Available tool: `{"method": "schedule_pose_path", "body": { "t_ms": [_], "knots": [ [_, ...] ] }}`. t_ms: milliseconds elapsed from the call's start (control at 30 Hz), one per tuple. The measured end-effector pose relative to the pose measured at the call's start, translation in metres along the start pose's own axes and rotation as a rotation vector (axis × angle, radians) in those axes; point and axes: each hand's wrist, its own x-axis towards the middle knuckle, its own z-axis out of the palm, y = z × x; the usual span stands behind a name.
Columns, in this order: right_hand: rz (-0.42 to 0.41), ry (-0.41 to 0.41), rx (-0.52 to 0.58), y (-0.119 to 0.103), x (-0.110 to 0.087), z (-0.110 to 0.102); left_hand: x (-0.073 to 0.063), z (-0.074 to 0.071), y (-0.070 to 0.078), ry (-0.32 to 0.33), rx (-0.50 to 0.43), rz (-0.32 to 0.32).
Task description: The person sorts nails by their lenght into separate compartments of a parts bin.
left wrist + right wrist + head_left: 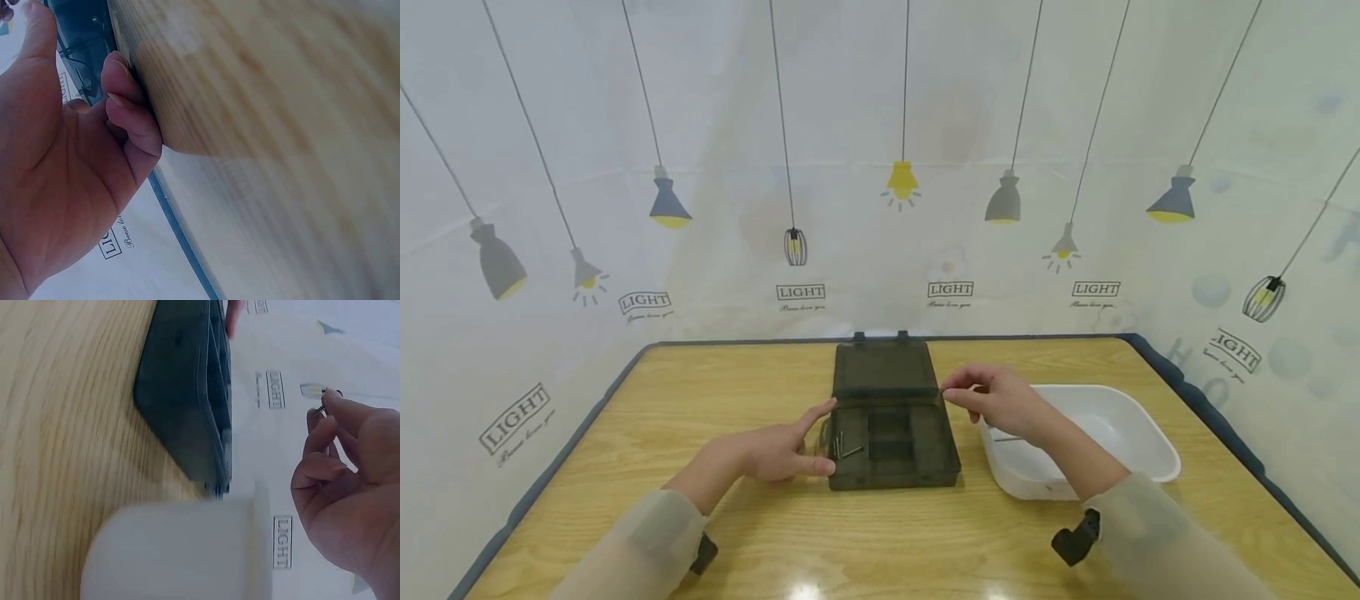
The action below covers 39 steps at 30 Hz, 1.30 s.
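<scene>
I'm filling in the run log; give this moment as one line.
left hand: rests against open organizer box | right hand: pinches small screw above box | white tray: right of box

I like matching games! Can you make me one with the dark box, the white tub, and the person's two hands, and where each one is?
Things:
1. dark translucent plastic compartment box
2. white plastic tub
3. left hand
4. right hand

Places or states:
A. pinches a thin metal pin
B. lid open, middle of the wooden table
C. rests against the box's left side
D. stands right of the box

Pairs: 1-B, 2-D, 3-C, 4-A
</scene>
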Motion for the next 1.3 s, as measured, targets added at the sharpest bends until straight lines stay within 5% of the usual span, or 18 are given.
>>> {"method": "schedule_pose_path", "body": {
  "t_ms": [300, 667, 1300],
  "knots": [
    [-0.012, -0.075, 0.034, -0.013, 0.022, 0.044, -0.001, 0.001, 0.002, -0.006, -0.003, 0.005],
    [0.014, -0.069, 0.095, -0.016, 0.038, 0.090, -0.002, 0.002, 0.001, -0.012, -0.007, -0.007],
    [0.050, -0.044, 0.054, -0.023, 0.050, 0.113, 0.000, 0.000, 0.001, -0.005, -0.001, 0.004]
  ]
}}
